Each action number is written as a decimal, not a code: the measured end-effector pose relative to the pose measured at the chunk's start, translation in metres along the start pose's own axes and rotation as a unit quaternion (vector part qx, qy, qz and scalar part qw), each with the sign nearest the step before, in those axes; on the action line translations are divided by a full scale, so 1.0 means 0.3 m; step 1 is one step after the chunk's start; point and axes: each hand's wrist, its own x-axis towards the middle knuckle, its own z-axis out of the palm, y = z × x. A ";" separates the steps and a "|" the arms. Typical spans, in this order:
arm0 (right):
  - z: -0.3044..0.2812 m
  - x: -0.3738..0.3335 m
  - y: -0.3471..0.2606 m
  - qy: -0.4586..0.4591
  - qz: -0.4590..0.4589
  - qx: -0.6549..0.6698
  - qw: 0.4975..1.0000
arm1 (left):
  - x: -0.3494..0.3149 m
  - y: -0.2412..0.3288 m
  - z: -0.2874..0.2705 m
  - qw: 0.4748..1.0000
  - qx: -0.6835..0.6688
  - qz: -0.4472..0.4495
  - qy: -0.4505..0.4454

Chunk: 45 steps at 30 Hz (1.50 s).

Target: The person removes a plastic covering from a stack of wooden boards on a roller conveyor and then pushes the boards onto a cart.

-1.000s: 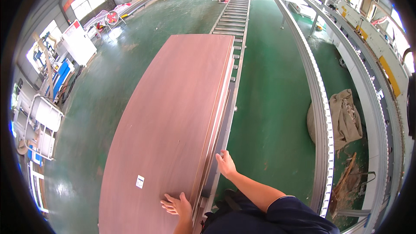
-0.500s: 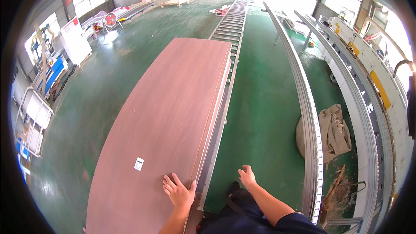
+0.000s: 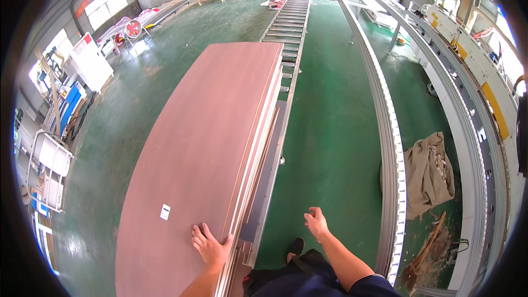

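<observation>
A stack of long reddish-brown wood-grain panels (image 3: 203, 126) lies on the left, its layered edges showing along the right side. My left hand (image 3: 211, 247) rests on the top panel near its right edge, fingers spread and pressing flat. A small white label (image 3: 165, 212) sticks to the surface just beyond that hand. My right hand (image 3: 315, 223) hangs in the air over the green floor, holding nothing, its fingers loosely bent and partly apart. Below the stack, part of a roller conveyor (image 3: 291, 19) runs away into the distance.
To the right stretches a long metal rail (image 3: 379, 115), with a large machine (image 3: 484, 93) beyond it. A tan sack (image 3: 432, 173) and wood debris (image 3: 423, 258) lie between them. At far left stand a white cabinet (image 3: 91, 63), a red fan (image 3: 132, 29) and a white frame chair (image 3: 52, 159).
My left hand and the panels have shifted left in view, and more layered edges and conveyor frame show. The view has moved somewhat too. My right hand stays raised, nearly where it was.
</observation>
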 end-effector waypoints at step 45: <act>-1.090 0.993 -0.904 0.348 -0.162 -0.345 0.856 | 1.014 0.785 0.187 0.999 0.020 0.014 -0.031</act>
